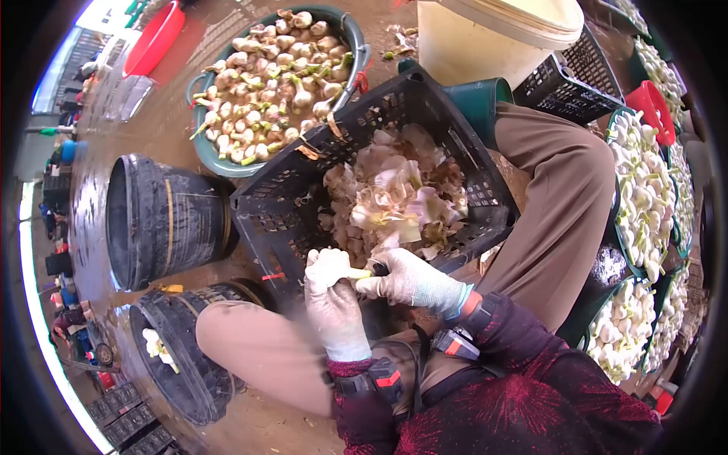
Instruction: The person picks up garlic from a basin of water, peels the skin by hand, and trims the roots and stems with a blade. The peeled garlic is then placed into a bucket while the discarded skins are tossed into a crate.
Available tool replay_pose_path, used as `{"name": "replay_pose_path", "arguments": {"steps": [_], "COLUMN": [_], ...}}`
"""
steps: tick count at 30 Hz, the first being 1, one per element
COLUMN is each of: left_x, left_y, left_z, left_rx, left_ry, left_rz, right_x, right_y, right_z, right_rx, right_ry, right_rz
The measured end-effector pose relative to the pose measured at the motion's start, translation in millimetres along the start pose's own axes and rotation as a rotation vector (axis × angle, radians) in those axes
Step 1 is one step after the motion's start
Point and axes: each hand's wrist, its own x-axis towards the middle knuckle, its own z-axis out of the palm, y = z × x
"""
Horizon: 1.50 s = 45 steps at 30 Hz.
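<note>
Both hands wear whitish gloves and meet over the near edge of a black plastic crate [265, 208]. My left hand [334, 307] is closed round a white garlic bulb [331, 267], its pale green stem pointing right. The fingers of my right hand [413, 284] are pressed together at the stem's end, with a small dark object, too hidden to identify, between them. Inside the crate lies a heap of papery garlic skins [394, 193]. Beyond the crate, a green tub [356, 45] holds many unpeeled bulbs [265, 83].
Two black buckets [171, 220] [182, 341] stand at left, the nearer holding peeled garlic [158, 349]. A cream bucket [478, 45] and another black crate [576, 80] are beyond my right knee. Baskets of white garlic [641, 182] line the right. A red basin [155, 38] lies far left.
</note>
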Motion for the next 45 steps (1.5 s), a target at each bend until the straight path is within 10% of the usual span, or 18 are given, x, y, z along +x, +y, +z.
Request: {"name": "replay_pose_path", "arguments": {"steps": [2,3,9,14,15,16,17,19,28,34,38,42,45], "left_x": [-2,13,27,129,139,146,152,170,339,391,429,432,365], "left_y": [7,11,62,215,244,250,273,254,106,6,-36,-5,38], "left_z": [1,-10,-8,0,8,16,31,58,88,151,140,123,142], "left_rx": [-0.08,-0.403,-0.408,0.326,-0.151,0.526,-0.323,-0.12,0.996,2.088,2.608,1.959,1.295], "left_ry": [0.054,-0.367,0.224,0.02,-0.087,0.15,0.232,0.37,-0.177,-1.011,-1.045,-0.758,-0.42], "left_rz": [0.005,-0.088,0.048,0.648,0.609,0.905,0.487,0.424,-0.102,0.323,0.12,0.026,-0.127], "right_x": [-1,1,2,1,-2,0,4,5,14,31,32,26,26], "right_y": [9,18,10,8,5,10,14,14,0,-8,2,-15,10], "right_z": [-2,-8,-10,-5,-7,-8,-9,-14,-19,-34,-27,-34,-32], "right_rx": [-0.118,-0.282,0.28,0.251,0.244,0.201,0.158,0.095,-0.155,-0.129,-0.161,0.152,-0.351], "right_ry": [0.02,0.091,0.201,0.205,0.199,0.217,0.241,0.254,0.311,0.192,0.436,0.346,0.339], "right_rz": [-0.139,-0.411,-0.049,-0.104,-0.081,-0.107,-0.139,-0.078,-0.041,0.15,-0.041,0.187,-0.084]}}
